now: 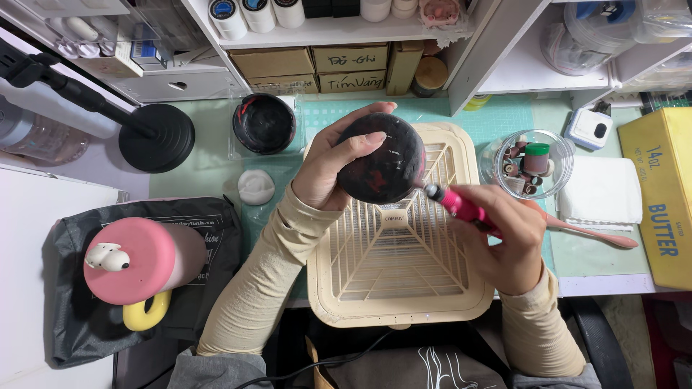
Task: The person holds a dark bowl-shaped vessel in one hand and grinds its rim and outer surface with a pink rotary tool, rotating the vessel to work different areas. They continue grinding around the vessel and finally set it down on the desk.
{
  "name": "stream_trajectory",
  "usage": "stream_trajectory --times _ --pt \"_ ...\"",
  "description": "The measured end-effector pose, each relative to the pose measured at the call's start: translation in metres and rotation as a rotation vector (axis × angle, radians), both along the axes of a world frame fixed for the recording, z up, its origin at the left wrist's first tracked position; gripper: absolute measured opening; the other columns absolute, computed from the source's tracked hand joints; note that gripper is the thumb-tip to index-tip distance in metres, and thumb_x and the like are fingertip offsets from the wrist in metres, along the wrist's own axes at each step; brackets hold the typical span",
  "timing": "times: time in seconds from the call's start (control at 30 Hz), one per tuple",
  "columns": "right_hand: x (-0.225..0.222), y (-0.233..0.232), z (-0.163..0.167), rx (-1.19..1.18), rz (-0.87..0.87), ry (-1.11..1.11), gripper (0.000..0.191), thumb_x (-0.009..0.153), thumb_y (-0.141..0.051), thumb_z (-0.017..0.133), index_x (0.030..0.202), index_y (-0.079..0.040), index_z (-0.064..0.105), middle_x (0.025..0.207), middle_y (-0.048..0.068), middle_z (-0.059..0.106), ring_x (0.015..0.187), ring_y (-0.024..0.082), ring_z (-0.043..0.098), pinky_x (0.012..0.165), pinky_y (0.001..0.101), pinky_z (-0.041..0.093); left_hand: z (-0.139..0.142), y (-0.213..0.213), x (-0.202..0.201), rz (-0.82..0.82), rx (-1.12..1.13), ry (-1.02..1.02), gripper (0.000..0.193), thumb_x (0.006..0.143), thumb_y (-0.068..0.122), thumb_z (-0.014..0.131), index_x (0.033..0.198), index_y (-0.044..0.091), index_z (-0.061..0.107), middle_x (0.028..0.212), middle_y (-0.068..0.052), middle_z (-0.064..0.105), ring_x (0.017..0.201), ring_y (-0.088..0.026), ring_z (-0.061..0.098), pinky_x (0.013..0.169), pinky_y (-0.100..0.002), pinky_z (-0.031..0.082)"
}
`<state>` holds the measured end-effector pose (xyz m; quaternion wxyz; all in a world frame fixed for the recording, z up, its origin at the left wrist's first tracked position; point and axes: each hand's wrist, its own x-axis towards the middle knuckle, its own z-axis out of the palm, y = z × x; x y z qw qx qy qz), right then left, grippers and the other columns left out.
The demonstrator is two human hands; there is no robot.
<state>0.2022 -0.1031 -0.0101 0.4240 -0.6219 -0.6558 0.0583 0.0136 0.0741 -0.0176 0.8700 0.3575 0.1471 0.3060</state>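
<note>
Both hands are working over a cream slatted dust-collector box (404, 281). Left hand (333, 164) is curling its fingers and thumb around a dark round object (386, 162), black with reddish patches, and is holding it up above the box's far half. Right hand (504, 241) is gripping a pink pen-shaped rotary tool (461, 207), fingers wrapped tight around the barrel; its metal tip is touching the lower right edge of the dark round object.

Just beyond the left hand, a second dark round piece (264, 123) is lying in a clear wrapper, and a small white dome-shaped piece (256, 186) is sitting near the left wrist. Farther to the left, a black round stand base (157, 137) is resting on the green mat (209, 169), and a pink mug (144, 261) with a yellow handle is lying on a black bag (79, 317).

Beyond the right hand, a clear glass bowl (561, 155) is holding small sanding bands, with a folded white cloth (602, 191) just beside it and a yellow box (663, 194) at the far right.
</note>
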Motion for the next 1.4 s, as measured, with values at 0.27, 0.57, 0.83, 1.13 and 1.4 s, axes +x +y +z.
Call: stream_trajectory --times 0.27,0.57,0.83,1.13,1.4 --pt "0.000 -0.001 0.003 -0.026 0.006 0.020 0.036 0.079 0.003 0.075 0.114 0.001 0.069 0.085 0.007 0.070 0.066 0.012 0.069 0.059 0.0229 0.051 0.002 0.000 -0.001 -0.007 0.008 0.012 0.050 0.093 0.005 0.069 0.140 -0.007 0.056 0.113 -0.015 0.070 0.099 -0.022 0.073 0.094 -0.037 0.062" --pt "0.000 -0.006 0.008 -0.026 0.031 -0.102 0.040 0.075 -0.002 0.078 0.114 0.002 0.069 0.094 0.013 0.073 0.071 0.019 0.070 0.061 0.0285 0.048 -0.002 0.000 0.000 0.026 0.100 0.039 0.048 0.088 0.002 0.072 0.134 -0.006 0.061 0.111 -0.015 0.071 0.099 -0.022 0.073 0.094 -0.036 0.062" --pt "0.004 -0.009 0.009 -0.072 0.012 -0.123 0.038 0.076 -0.005 0.081 0.112 0.002 0.071 0.090 0.010 0.074 0.066 0.017 0.070 0.058 0.0303 0.045 -0.001 -0.001 0.000 0.024 0.116 0.057 0.047 0.086 0.001 0.073 0.131 -0.006 0.064 0.109 -0.014 0.072 0.097 -0.022 0.073 0.094 -0.037 0.062" --pt "0.003 -0.010 0.007 -0.047 -0.004 -0.076 0.037 0.079 -0.003 0.079 0.114 0.000 0.069 0.094 0.011 0.074 0.073 0.017 0.071 0.064 0.0275 0.049 0.001 -0.002 0.000 0.037 0.129 0.069 0.046 0.085 0.002 0.075 0.129 -0.006 0.064 0.111 -0.013 0.072 0.099 -0.020 0.072 0.095 -0.036 0.061" --pt "0.001 -0.010 0.010 -0.031 -0.027 -0.116 0.040 0.078 -0.004 0.079 0.116 0.000 0.069 0.096 0.012 0.073 0.077 0.022 0.070 0.070 0.0311 0.048 0.000 -0.001 -0.001 0.013 0.133 0.070 0.049 0.085 0.004 0.074 0.131 -0.006 0.063 0.108 -0.016 0.073 0.096 -0.023 0.074 0.093 -0.037 0.063"
